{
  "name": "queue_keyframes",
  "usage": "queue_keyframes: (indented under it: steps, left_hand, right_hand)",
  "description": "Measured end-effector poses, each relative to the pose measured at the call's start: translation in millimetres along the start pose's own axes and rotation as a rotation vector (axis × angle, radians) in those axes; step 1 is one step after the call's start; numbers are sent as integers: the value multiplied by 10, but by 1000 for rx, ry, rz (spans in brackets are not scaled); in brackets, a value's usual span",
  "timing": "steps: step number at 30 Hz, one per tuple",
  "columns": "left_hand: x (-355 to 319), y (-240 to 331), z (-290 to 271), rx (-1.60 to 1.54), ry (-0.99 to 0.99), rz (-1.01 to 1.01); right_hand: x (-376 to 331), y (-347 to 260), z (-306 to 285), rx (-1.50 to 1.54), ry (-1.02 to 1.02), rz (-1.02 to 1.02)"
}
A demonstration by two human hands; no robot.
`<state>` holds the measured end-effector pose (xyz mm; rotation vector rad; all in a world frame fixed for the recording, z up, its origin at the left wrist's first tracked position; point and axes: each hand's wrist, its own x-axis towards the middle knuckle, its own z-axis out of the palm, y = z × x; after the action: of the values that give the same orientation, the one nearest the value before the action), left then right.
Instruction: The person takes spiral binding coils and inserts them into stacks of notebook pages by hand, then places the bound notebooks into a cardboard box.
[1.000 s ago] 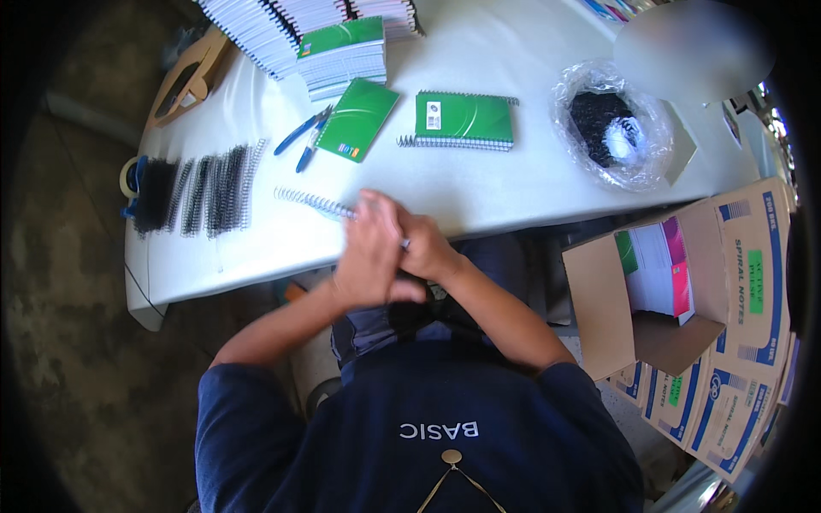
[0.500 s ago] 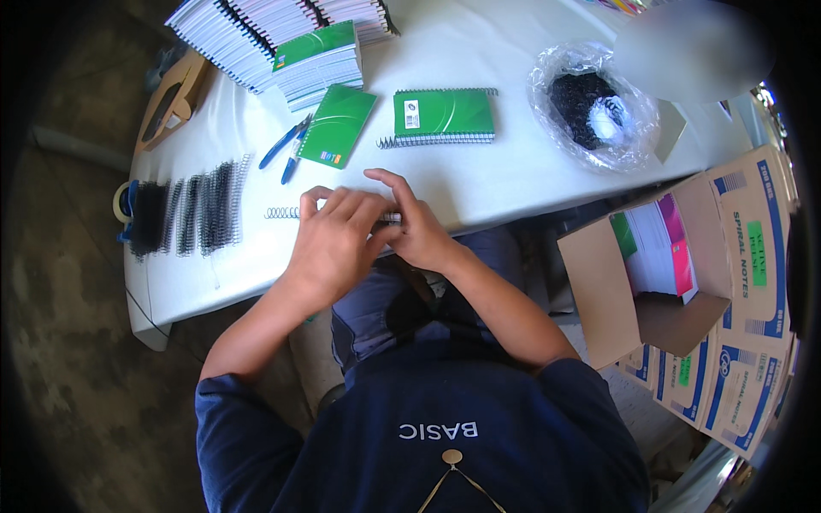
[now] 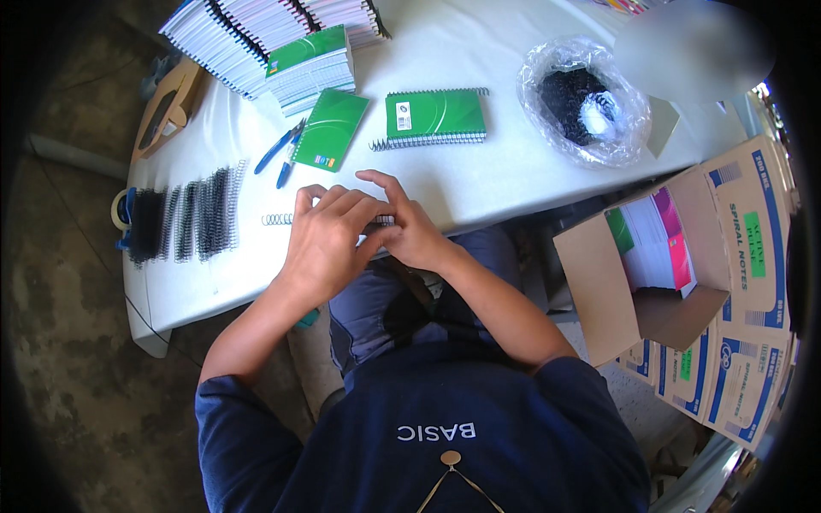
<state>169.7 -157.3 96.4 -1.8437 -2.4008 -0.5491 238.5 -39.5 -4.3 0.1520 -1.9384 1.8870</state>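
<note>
A small notebook with a spiral coil (image 3: 382, 221) sits between my hands at the table's front edge, mostly hidden by them. My left hand (image 3: 329, 231) lies over it, closed with bent fingers. From the left hand's far side a loose length of coil (image 3: 276, 220) sticks out. At the notebook's right end, my right hand (image 3: 414, 232) grips it, index finger raised. Beyond the hands lie a green notebook (image 3: 332, 128) and blue-handled pliers (image 3: 282, 158). To their right is a stack of green notebooks (image 3: 436, 115) with coils along the edges.
Rows of black coils (image 3: 192, 214) lie at the left by a tape roll (image 3: 120, 209). Bound notebooks (image 3: 231, 51) stand at the back left. A plastic bag (image 3: 629, 141) of black coils is at the right, above an open cardboard box (image 3: 599, 295) holding notebooks.
The whole view has shifted slightly. Both hands keep nearly the same grip on the notebook, with only small finger movement.
</note>
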Motion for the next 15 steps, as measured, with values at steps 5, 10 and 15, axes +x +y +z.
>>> queue_keyframes:
  steps: [5, 10, 15]
  left_hand:
    - [35, -34, -7, 77, 55, 91]
    - [161, 25, -86, 188, 352, -71]
    - [486, 77, 365, -1082, 650, -400]
  right_hand:
    - [2, -3, -13, -64, -21, 70]
    - [57, -101, -148, -355, 203, -301]
    - [321, -348, -323, 334, 550, -175]
